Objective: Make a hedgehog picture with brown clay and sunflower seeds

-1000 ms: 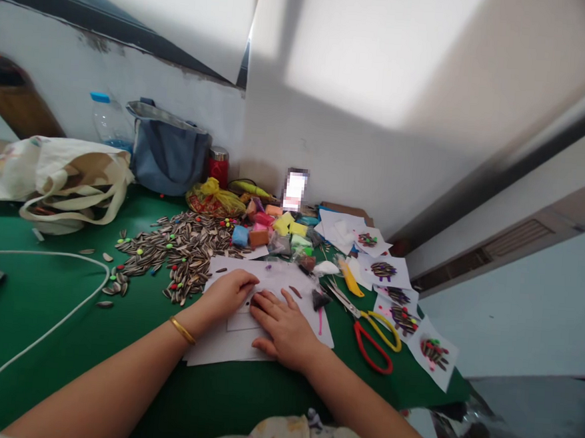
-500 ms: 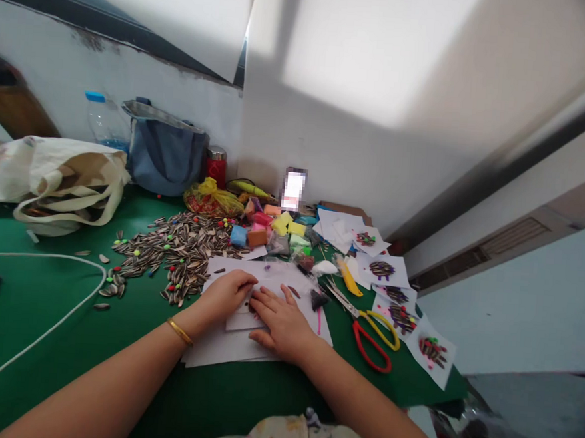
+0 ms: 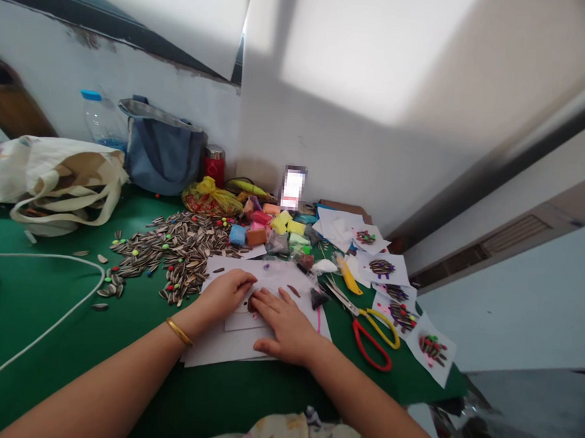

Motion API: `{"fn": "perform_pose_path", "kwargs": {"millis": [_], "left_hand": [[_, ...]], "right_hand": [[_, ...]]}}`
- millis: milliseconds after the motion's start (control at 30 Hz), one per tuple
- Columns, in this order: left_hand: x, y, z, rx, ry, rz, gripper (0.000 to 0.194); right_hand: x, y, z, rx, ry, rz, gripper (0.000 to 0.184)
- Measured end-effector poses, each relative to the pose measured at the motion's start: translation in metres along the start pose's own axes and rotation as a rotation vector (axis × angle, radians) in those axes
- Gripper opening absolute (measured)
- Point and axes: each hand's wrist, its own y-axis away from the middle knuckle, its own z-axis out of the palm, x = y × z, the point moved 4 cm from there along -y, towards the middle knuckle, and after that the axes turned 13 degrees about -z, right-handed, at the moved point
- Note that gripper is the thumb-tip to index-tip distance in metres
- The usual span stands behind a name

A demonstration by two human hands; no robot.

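Observation:
My left hand, with a gold bracelet at its wrist, rests on white paper, fingertips pinched together. What they hold, if anything, is hidden. Close beside it, my right hand lies fairly flat with fingers stretched out over a smaller white sheet. Its fingertips touch a brown lump, mostly covered by them, with small dark and pink dots near it. One sunflower seed lies above the right hand, and another seed lies near the paper's upper left.
Striped sunflower seeds mixed with coloured beads spread to the left. Colourful clay packs sit behind the paper. Scissors and a yellow cutter lie right, near seed-decorated cards. Bags and a white cable are leftward.
My right thumb has shifted slightly right, and more of the brown lump shows beside the right fingertips. The left hand stays nearly still.

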Motion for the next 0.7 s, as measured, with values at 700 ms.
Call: {"fn": "perform_pose_path", "kwargs": {"millis": [700], "left_hand": [[0.017, 0.01, 0.005, -0.032, -0.057, 0.122, 0.03]], "right_hand": [[0.049, 0.022, -0.03, 0.145, 0.482, 0.534, 0.011]]}}
